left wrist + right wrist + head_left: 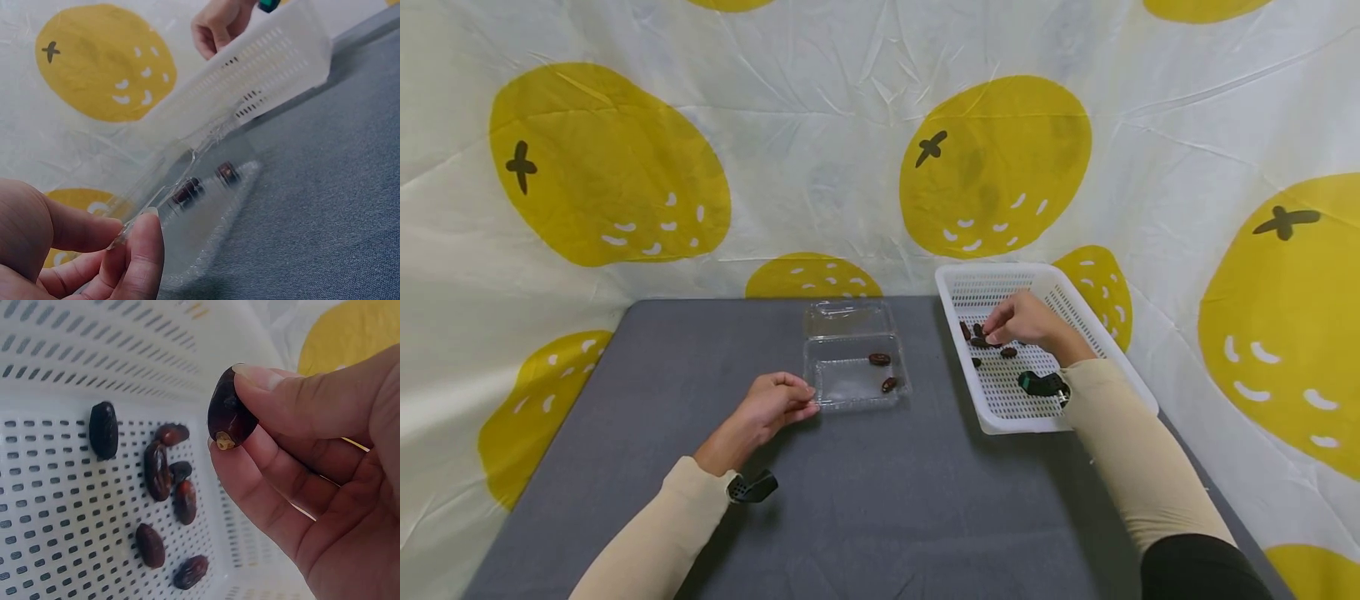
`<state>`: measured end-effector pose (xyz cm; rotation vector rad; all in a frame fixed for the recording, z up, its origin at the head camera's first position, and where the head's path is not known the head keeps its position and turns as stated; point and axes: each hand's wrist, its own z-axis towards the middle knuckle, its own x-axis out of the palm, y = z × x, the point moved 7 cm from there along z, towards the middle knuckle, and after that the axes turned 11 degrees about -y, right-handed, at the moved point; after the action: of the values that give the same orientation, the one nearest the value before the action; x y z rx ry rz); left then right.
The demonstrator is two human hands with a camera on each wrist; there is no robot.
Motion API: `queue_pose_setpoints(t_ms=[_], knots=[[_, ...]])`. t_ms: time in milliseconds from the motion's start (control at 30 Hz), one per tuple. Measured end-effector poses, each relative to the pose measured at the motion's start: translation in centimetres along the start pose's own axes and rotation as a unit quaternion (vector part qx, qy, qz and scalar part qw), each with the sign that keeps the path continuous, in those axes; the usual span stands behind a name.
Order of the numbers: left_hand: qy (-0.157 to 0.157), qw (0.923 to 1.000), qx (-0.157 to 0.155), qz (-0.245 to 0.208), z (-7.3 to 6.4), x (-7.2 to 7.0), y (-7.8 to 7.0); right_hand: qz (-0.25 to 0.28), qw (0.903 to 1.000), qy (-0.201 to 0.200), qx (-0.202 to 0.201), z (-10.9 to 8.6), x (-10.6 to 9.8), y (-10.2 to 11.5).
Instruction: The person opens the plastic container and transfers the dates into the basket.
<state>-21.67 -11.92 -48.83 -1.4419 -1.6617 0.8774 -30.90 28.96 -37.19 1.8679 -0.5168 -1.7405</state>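
Between thumb and fingers, my right hand (1024,320) pinches a dark brown date (230,409) above the white basket (988,412). Several more dates (157,470) lie scattered on the basket's slotted floor. On the left, my left hand (772,406) pinches the near left corner of a clear plastic clamshell box (850,385), whose lid (848,319) is folded back away from me. Two dates sit at the right side of the box, one (879,359) behind the other (889,384). In the left wrist view the thumb and fingers hold the thin rim.
A grey cloth covers the table (880,500). Behind and beside it hangs a white sheet (820,167) printed with yellow fruit. The basket stands near the table's right edge, its walls rising around the dates. A gap of tabletop separates box and basket.
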Motion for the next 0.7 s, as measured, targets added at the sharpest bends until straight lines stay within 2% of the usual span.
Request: queue_pose_setpoints(t_ms=[367, 533, 700], knots=[[-0.002, 1.0, -0.004, -0.003, 0.0, 0.1, -0.3, 0.018, 0.9991, 0.009, 0.038, 0.7, 0.6, -3.1], [-0.001, 1.0, -0.006, -0.004, 0.0, 0.0, -0.2, 0.027, 0.9968, 0.029, 0.069, 1.3, 1.6, -4.5], [-0.001, 1.0, -0.004, -0.004, 0.2, 0.1, -0.1, 0.027, 0.9952, 0.045, 0.082, 1.4, 2.4, -4.9]])
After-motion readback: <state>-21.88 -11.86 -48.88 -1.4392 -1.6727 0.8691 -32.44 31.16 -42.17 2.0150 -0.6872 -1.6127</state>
